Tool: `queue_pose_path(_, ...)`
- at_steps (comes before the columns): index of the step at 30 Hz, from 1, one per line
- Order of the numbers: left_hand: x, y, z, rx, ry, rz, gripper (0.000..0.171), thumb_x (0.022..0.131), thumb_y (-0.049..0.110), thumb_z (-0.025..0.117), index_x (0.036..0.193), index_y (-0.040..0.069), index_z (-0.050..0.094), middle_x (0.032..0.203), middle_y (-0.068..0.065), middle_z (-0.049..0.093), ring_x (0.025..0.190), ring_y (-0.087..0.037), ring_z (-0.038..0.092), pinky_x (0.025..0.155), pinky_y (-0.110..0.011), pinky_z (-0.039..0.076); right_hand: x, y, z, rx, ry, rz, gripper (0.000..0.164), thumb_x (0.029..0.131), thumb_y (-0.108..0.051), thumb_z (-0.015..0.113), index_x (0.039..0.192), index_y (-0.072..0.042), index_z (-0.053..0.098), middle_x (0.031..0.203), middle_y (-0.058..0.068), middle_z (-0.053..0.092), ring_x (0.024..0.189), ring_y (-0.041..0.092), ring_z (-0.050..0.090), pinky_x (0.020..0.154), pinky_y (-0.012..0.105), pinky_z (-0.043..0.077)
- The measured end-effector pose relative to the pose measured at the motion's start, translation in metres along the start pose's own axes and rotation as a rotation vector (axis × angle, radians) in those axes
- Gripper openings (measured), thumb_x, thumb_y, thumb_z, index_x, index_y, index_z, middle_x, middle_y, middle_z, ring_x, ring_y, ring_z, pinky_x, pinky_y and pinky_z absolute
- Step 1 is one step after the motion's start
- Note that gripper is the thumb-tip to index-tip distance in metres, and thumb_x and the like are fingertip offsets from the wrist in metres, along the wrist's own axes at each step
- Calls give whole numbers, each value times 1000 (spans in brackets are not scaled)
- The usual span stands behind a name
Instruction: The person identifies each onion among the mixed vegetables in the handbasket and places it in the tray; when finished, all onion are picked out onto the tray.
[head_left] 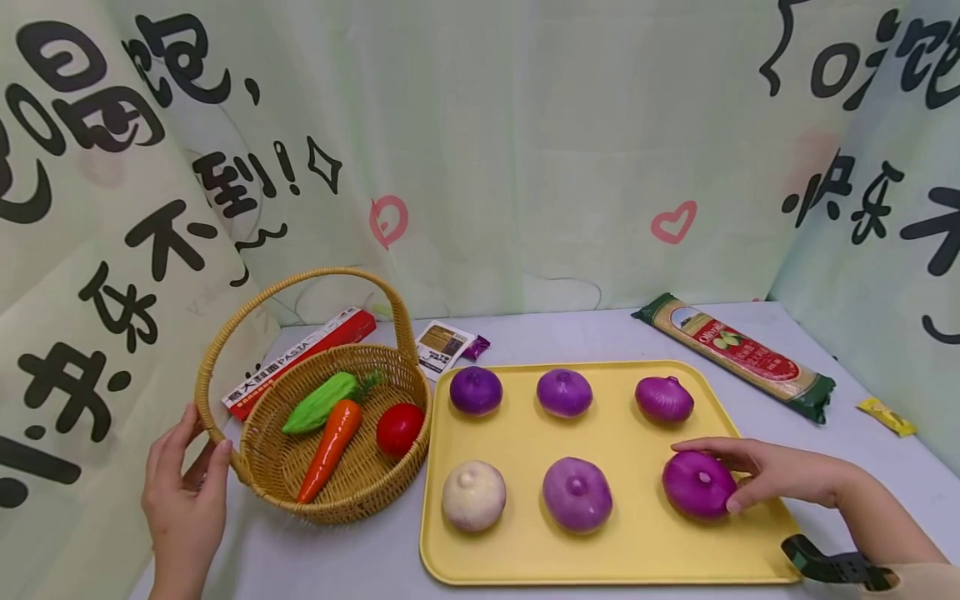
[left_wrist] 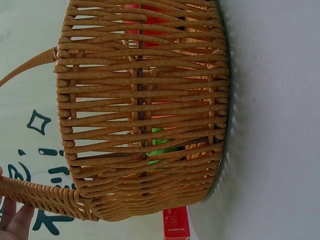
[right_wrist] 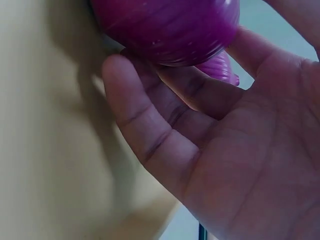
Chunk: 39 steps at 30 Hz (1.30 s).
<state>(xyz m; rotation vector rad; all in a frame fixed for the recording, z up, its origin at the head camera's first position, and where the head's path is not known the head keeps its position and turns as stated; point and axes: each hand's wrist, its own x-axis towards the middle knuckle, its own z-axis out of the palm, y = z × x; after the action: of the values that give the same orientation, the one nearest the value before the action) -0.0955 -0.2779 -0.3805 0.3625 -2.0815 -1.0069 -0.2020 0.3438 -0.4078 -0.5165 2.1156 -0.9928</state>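
Observation:
My left hand (head_left: 183, 500) holds the handle of a wicker basket (head_left: 337, 496) at its left side. In the basket lie a carrot (head_left: 330, 450), a red tomato (head_left: 400, 430) and a green ridged vegetable (head_left: 322, 402), perhaps a bitter melon. With thumb and fingers around its sides, my right hand (head_left: 787, 473) grips a purple onion (head_left: 696, 485) at the right front of the yellow tray (head_left: 517, 450). The right wrist view shows this onion (right_wrist: 170, 30) between the fingers, close above or on the tray; contact cannot be told.
Other purple onions (head_left: 577, 495) and a white onion (head_left: 474, 496) sit in two rows on the tray. Behind the basket lies a red pasta box (head_left: 300, 362), beside a paper packet (head_left: 442, 348). A pasta bag (head_left: 735, 354) and small yellow packet (head_left: 887, 416) lie at right.

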Motion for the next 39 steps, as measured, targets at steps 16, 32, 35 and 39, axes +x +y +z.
queue_pose_path(16, 0, 1, 1, 11, -2, -23, 62, 89, 2, 59, 138, 35, 43, 125, 9, 47, 118, 1, 47, 88, 0, 40, -7, 7, 2, 75, -51, -17, 77, 86, -21, 63, 150, -16, 21, 145, 31, 25, 106, -18, 43, 86, 21, 52)
queue_pose_path(32, 1, 2, 1, -5, 1, -13, 62, 89, 1, 60, 139, 34, 44, 122, 17, 46, 118, 2, 47, 87, 1, 40, -8, 7, 2, 81, -53, -8, 74, 88, -25, 59, 150, -16, 20, 145, 32, 25, 107, -16, 44, 87, 22, 52)
queue_pose_path(35, 1, 2, 0, -11, 2, -10, 61, 89, 1, 60, 139, 33, 44, 121, 22, 44, 117, 3, 47, 87, 1, 40, -8, 7, 1, 80, -54, -7, 74, 88, -25, 59, 150, -16, 21, 146, 32, 24, 108, -16, 44, 87, 22, 52)
queue_pose_path(39, 0, 2, 1, -4, 1, -17, 62, 89, 1, 60, 139, 34, 43, 121, 20, 45, 118, 2, 47, 88, 0, 40, -8, 7, 1, 76, -52, -4, 73, 88, -26, 59, 150, -16, 22, 147, 31, 23, 109, -17, 43, 87, 19, 50)
